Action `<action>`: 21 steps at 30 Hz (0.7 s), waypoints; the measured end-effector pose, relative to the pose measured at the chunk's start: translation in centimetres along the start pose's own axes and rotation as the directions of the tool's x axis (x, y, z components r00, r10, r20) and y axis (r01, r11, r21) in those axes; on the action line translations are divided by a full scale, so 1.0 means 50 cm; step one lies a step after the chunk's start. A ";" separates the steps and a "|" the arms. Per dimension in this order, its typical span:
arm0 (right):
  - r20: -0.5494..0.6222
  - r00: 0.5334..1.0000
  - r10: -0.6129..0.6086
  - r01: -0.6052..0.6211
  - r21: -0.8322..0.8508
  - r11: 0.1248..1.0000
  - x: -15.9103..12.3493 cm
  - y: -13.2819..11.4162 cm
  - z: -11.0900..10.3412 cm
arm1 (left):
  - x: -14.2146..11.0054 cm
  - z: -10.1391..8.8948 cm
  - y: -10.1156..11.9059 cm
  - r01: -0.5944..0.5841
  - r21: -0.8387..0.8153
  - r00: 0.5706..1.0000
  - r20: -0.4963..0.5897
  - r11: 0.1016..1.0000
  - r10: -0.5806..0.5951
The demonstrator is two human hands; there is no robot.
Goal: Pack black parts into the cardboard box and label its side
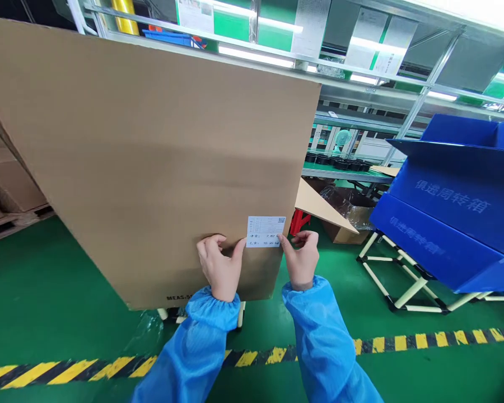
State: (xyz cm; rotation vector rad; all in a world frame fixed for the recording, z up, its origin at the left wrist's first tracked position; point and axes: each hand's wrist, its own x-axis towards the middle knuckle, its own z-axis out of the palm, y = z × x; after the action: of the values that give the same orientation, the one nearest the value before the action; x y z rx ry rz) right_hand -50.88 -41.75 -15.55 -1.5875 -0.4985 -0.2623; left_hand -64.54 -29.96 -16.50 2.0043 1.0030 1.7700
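A large brown cardboard box [163,151] stands tilted before me, its broad face toward me. A white printed label [265,231] with a small square code in its corner is at the lower right of that face. My left hand [222,266] is closed, fingers curled against the cardboard, the thumb tip at the label's lower left edge. On the other side, my right hand [301,258] is also closed, its thumb at the label's lower right edge. Whether the label is stuck flat or still held off the cardboard, I cannot tell.
An open blue box [445,207] rests on a pale tube stand [411,280] at right. Behind is a metal-framed workbench [348,174], with an open carton [348,224] below. Stacked cartons [12,179] sit at left. A yellow-black floor stripe [378,345] crosses the green floor.
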 end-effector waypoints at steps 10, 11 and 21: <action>0.390 0.919 -0.051 -0.112 0.385 0.916 -0.011 -0.025 -0.011 | 0.005 -0.037 -0.031 -0.133 0.078 0.987 0.102 0.988 0.125; 0.509 0.860 -0.045 -0.216 0.443 0.870 -0.014 -0.023 0.000 | 0.007 -0.041 -0.033 -0.137 0.069 0.986 0.108 0.988 0.129; 0.773 0.632 -0.048 -0.465 0.428 0.775 -0.031 -0.009 0.021 | 0.052 -0.093 -0.054 -0.188 -0.123 0.968 0.142 0.974 0.205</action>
State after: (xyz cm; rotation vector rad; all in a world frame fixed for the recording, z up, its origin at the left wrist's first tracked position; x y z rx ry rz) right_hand -52.59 -40.93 -15.95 -1.0290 -0.9117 0.7579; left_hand -69.80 -27.39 -15.25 2.1960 0.6654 1.6922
